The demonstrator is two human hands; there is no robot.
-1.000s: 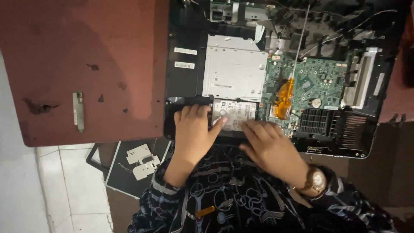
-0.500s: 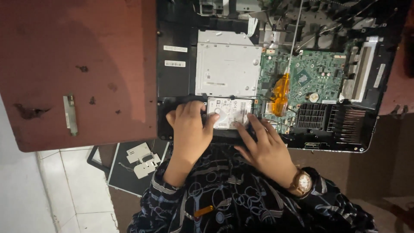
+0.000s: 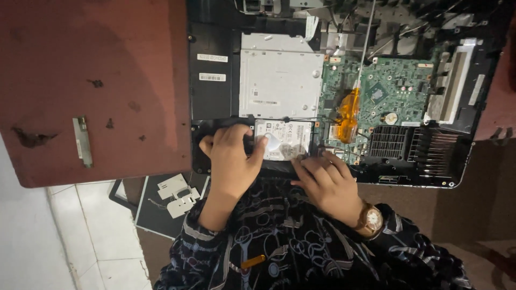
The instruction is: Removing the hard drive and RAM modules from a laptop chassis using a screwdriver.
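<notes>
The hard drive (image 3: pixel 283 140) is lying in its bay near the frame's centre, inside the opened laptop (image 3: pixel 215 96). The left hand (image 3: pixel 232 161) is grasping its left edge, thumb on top. The right hand (image 3: pixel 328 182) is pressing flat, unclenched, at its lower right corner, below the green circuit board (image 3: pixel 392 96).

Both hands low and close together, palms down.
The left hand (image 3: pixel 232 158) curls with its thumb stretched out; the right hand (image 3: pixel 329 182) lies flat, fingers spread, its wrist bent.
</notes>
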